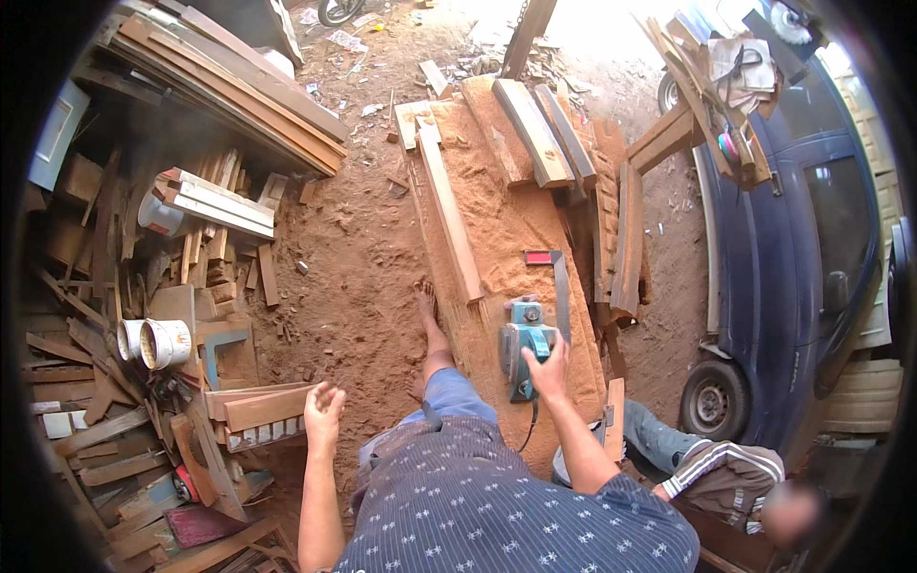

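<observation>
- right hand [552, 371]: at the 4 o'clock edge of the teal electric hand planer [520, 336]; thumb and forefinger stand apart over its casing, can't tell if the hand is clamped on it
- left hand [325, 405]: between 8 and 9 o'clock from the planer, well apart from it; fingers loosely bent, apart from thumb, nothing held; nearest thing is a brown board [266, 409] at its 9 o'clock
- planer: sits on the sawdust-strewn wooden workbench [521, 224], black cord [532, 427] trailing off at 6 o'clock
- try square [563, 298]: red-inlaid stock, grey blade, just beside planer at its 1 o'clock
- long squared batten [449, 210]: on bench, planer's 11 o'clock
- thick timber beam [533, 134]: far end of bench, planer's 12 o'clock
- dark blue vehicle [798, 234]: off bench, planer's 2 o'clock
- another person [731, 477]: planer's 4 o'clock, striped-sleeve top
- white bucket [166, 345]: left hand's 10 o'clock, near scrap wood [115, 463]
</observation>
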{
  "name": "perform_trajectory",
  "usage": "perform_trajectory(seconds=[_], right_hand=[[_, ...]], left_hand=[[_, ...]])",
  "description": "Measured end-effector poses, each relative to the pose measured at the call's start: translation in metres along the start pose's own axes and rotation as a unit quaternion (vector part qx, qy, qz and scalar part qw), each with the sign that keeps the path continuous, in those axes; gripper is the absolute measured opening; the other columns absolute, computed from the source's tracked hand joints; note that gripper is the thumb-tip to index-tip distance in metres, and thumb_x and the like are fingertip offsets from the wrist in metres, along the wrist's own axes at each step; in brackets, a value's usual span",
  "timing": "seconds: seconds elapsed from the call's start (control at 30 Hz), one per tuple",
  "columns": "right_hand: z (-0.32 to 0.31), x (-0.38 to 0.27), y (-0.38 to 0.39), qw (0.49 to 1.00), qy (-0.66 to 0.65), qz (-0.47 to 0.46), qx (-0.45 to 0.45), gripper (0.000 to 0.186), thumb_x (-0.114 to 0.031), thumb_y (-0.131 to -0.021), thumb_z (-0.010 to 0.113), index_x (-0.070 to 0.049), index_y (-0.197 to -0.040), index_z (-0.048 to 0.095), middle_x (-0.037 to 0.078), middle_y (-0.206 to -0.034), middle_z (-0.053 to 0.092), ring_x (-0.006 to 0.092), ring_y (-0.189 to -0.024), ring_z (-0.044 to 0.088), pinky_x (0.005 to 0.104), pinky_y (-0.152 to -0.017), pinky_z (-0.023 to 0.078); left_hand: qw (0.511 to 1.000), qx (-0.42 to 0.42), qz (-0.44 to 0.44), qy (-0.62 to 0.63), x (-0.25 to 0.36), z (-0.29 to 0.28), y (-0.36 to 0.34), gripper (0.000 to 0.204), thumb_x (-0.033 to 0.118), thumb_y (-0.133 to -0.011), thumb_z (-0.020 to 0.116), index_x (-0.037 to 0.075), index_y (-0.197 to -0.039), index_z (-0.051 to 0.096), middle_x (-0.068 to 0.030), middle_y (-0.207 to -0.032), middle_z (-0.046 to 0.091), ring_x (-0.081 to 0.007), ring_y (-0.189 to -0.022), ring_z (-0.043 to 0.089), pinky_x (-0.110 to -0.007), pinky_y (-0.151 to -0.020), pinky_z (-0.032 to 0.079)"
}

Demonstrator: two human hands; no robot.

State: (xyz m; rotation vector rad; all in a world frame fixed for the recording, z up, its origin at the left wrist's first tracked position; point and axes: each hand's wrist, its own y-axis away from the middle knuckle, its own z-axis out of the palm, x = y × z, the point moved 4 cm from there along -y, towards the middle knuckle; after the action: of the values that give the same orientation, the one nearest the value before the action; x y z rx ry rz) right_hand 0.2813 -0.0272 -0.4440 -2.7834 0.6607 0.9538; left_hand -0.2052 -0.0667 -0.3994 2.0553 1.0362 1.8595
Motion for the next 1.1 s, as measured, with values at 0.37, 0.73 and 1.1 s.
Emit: perform_trajectory(seconds=[0.37, 0.73, 1.1], right_hand=[[0.038, 0.039, 0.005, 0.946, -0.261, 0.186, -0.038, 0.039, -0.024, -0.084, 0.082, -0.002, -0.111, 0.064, 0.003, -0.067, 0.063, 0.0117, -0.048, 0.058, 0.0286, -0.044, 0.048], [-0.082, -0.062, 0.017, 0.916, -0.359, 0.164, -0.068, 0.038, -0.041, -0.098, 0.065, -0.005, -0.089, 0.061, 0.002, -0.069, 0.06, 0.0099, -0.051, 0.056, 0.0246, -0.045, 0.045], [-0.034, -0.077, 0.013, 0.912, -0.364, 0.128, -0.136, 0.044, -0.046, -0.103, 0.054, -0.005, -0.088, 0.063, 0.003, -0.07, 0.06, 0.0098, -0.052, 0.054, 0.0235, -0.048, 0.042]], left_hand=[[0.984, -0.011, -0.137, -0.115, -0.152, -0.086, -0.05, 0.059, 0.03, -0.09, 0.078, -0.002, -0.132, 0.055, -0.0148, -0.112, 0.068, -0.0161, -0.068, 0.066, -0.027, -0.059, 0.053], [0.971, 0.014, -0.195, -0.138, -0.171, -0.151, -0.057, 0.054, 0.034, -0.094, 0.071, 0.001, -0.134, 0.057, -0.0096, -0.111, 0.069, -0.0173, -0.074, 0.067, -0.03, -0.059, 0.052], [0.965, -0.018, -0.211, -0.158, -0.168, -0.11, -0.047, 0.055, 0.035, -0.094, 0.071, 0.004, -0.137, 0.055, -0.0092, -0.119, 0.068, -0.0166, -0.082, 0.068, -0.032, -0.069, 0.053]])
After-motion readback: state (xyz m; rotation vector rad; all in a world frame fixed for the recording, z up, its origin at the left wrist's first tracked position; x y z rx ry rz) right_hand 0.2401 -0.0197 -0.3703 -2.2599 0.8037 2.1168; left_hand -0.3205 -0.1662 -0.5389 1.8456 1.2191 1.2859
